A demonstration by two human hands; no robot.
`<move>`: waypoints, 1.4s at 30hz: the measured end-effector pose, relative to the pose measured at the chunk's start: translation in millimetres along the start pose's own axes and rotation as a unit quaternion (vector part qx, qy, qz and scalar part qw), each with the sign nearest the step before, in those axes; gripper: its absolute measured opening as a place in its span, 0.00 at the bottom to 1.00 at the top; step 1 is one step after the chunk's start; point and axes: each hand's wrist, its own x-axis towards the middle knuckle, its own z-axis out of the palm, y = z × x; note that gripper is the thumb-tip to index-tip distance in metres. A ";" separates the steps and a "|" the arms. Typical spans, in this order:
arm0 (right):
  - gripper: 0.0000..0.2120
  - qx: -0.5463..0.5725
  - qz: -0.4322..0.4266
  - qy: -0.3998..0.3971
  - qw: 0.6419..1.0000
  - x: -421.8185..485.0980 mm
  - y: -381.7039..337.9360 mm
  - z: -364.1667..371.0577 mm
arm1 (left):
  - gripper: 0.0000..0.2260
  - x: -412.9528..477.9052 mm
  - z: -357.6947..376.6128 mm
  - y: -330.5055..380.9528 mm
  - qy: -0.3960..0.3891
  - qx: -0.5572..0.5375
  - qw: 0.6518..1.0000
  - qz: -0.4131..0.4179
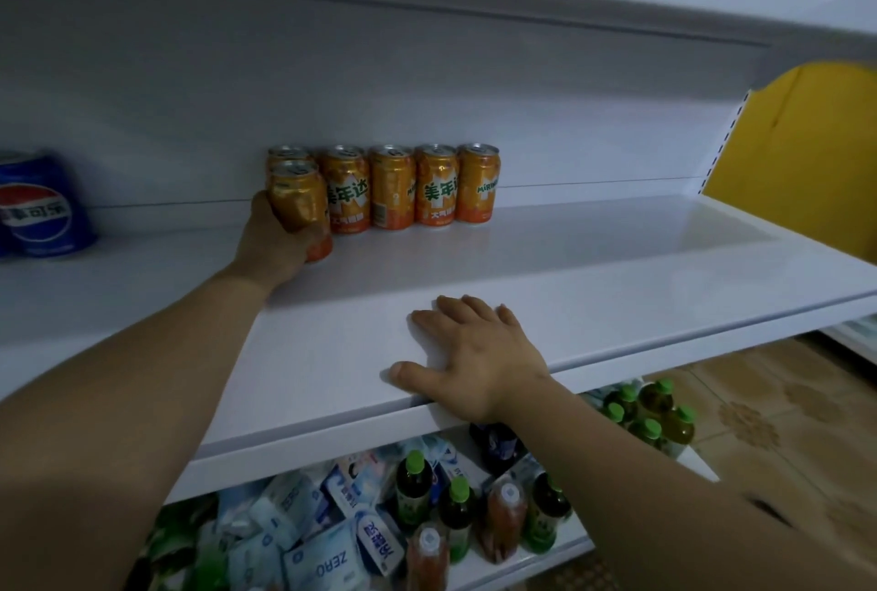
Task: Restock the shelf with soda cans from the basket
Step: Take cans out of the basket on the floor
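**Sixth orange can going in at the left of the row**

Far left, a blue cola can (pixel 45 206) stood on the shelf (pixel 593 258), well apart from the action. Moving right, the left hand (pixel 275 239) was wrapped round an orange can (pixel 299 206), fingers closed about its lower body, the base at or just above the shelf surface; from that angle it was hard to tell whether it had touched down. It sat in front of the leftmost can of the back row (pixel 413 184), starting a second rank.

That row ran five cans along the back wall, side by side and upright, labels facing different ways: green lettering on some, a barcode panel on another. The held can looked the same: orange body, silver top, tab up, no dent visible.

Further right, the right hand (pixel 474 362) lay flat on the front edge of the shelf, fingers spread, holding nothing, seemingly bracing the reach.

The step in hand was placement. The next move, by my reckoning, called for setting the can square, letting go without nudging its neighbour, then drawing the arm back for another.

The basket was not in view. Below the shelf sat green-capped bottles (pixel 455 510) and white packets (pixel 327 562), no part of this job.
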 end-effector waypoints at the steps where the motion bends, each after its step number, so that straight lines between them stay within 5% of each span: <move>1: 0.35 0.000 0.000 0.002 1.000 0.0 0.2 0.0 | 0.33 -0.7 0.6 -1.1 -0.005 -0.002 1.000 -0.004; 7: 0.34 0.002 0.004 0.003 1.000 -1.6 0.4 -0.4 | 0.42 -34.1 -5.6 3.2 -0.051 0.047 0.994 -0.080; 10: 0.32 0.019 0.001 0.031 0.999 -12.5 0.3 2.7 | 0.34 -66.0 -14.4 10.7 -0.127 0.115 0.984 -0.059; 14: 0.34 0.033 0.003 0.046 0.998 -47.6 12.3 9.5 | 0.31 -115.0 -13.0 28.5 -0.244 0.312 0.918 0.020; 18: 0.33 0.000 0.050 0.019 0.999 -98.3 42.9 0.5 | 0.30 -164.9 16.5 63.8 -0.337 0.351 0.865 0.119; 23: 0.34 -0.029 0.219 -0.053 0.974 -179.6 96.3 -15.7 | 0.22 -251.9 78.1 117.2 -0.435 0.360 0.782 0.265; 27: 0.33 0.002 0.352 -0.091 0.932 -264.3 141.6 -13.3 | 0.30 -330.2 135.9 137.0 -0.562 0.331 0.706 0.275; 31: 0.27 0.030 0.451 -0.095 0.887 -339.7 172.6 0.6 | 0.28 -399.1 188.3 137.0 -0.628 0.336 0.628 0.313; 38: 0.31 0.099 0.533 -0.136 0.829 -415.3 232.3 70.9 | 0.26 -466.7 274.9 95.2 -0.679 0.343 0.565 0.320; 42: 0.25 0.151 0.551 -0.148 0.807 -426.9 274.3 119.2 | 0.24 -478.9 326.3 61.9 -0.687 0.361 0.538 0.330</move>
